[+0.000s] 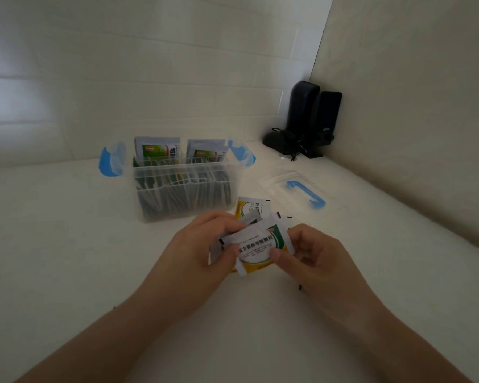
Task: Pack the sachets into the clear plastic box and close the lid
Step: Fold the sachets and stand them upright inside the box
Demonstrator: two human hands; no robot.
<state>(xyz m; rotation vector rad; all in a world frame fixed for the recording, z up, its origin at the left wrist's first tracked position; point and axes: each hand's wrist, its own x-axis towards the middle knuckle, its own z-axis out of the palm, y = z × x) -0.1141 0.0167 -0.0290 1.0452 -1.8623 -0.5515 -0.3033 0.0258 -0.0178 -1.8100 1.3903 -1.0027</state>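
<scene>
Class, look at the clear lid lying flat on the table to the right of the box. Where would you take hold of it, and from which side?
Probably by the blue handle on top of the lid, coming down from above. The lid lies flat on the table, so its thin edges offer little purchase, while the handle appears raised and bare. Both the left hand and right hand hold sachets, so one must be freed.
</scene>
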